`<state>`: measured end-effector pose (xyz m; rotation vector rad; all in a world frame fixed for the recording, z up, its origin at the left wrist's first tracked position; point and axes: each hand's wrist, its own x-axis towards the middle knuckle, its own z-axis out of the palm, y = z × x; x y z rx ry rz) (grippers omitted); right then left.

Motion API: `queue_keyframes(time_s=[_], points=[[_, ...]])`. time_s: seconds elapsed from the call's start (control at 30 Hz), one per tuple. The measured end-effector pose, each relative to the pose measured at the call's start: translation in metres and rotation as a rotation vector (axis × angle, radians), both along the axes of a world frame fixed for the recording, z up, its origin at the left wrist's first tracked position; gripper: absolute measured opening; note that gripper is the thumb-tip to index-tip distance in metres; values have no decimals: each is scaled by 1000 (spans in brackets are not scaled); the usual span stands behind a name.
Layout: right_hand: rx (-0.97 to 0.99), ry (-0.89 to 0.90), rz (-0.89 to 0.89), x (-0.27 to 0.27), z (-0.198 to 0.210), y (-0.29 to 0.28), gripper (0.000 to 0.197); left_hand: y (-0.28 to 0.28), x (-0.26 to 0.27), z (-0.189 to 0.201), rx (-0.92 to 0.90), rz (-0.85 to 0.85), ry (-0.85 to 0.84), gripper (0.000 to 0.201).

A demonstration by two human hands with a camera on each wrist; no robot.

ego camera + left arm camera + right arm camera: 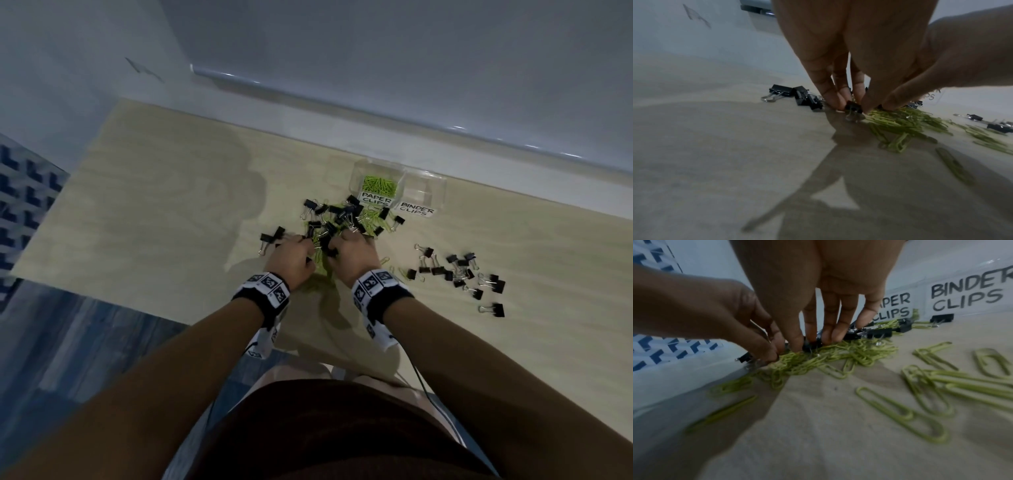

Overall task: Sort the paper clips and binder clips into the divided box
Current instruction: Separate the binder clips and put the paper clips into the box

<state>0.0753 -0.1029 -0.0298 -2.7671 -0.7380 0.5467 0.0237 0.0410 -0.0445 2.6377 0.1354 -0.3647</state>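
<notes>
- Head view: both hands sat low at centre frame, side by side, dug into mixed pile [337, 222] of black binder clips and green paper clips on pale wooden table [144, 205].
- Left hand [291, 258]: fingers pointed down, tips on the table; left wrist view showed fingertips [838, 100] closed around one small black binder clip [853, 106] at edge of green clips [906, 123].
- Right hand [352, 251]: fingers mostly straight, pressed down into the pile; right wrist view put fingertips [835, 335] among black clips and green paper clips [838, 353]; actual pinch on any one clip could not be told.
- Clear divided box [399, 186] stood above the pile, upper right of centre; left compartment labelled PAPER CLIPS [376, 199] held green clips, right compartment labelled BINDER CLIPS [416, 209].
- Separate group of binder clips [459, 274] lay at right of frame, well apart from the box.
- Two binder clips [795, 95] lay just left of the left fingertips.
- Loose paper clips [920, 394] were scattered at lower right of right wrist view.
</notes>
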Motion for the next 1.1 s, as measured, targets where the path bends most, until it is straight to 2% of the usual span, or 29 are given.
queue_keyframes(time_s=[0.1, 0.2, 0.27, 0.33, 0.43, 0.57, 0.63, 0.77, 0.9, 0.97, 1.1], points=[[44, 74, -49, 2, -3, -3, 21, 9, -5, 2, -74, 52, -56, 21], [281, 121, -213, 2, 0, -15, 6, 26, -8, 5, -31, 104, -122, 19], [402, 119, -348, 3, 3, -31, 5, 33, -5, 6, 48, 78, -144, 20], [418, 87, -450, 7, 6, -55, 5, 29, 1, 7, 89, 12, -151, 23], [298, -20, -491, 15, -3, -95, 5, 8, 13, 7, 66, -81, -114, 27], [14, -58, -405, 18, -6, -121, 20, -13, 27, 1, 73, -45, -36, 34], [-13, -72, -331, 21, -4, -118, 25, -14, 29, 0, 84, -16, -36, 32], [-22, -93, -159, 26, 0, -89, 32, -5, 25, 4, -15, 16, -143, 11], [-124, -88, -9, 34, -5, -61, 51, 11, 19, 0, -96, -2, -156, 5], [-177, -110, 41, 38, -7, -58, 54, 10, 19, -1, -92, -72, -109, 13], [-188, -129, 72, 45, -8, -61, 42, -10, 27, -2, -29, -97, -49, 35]])
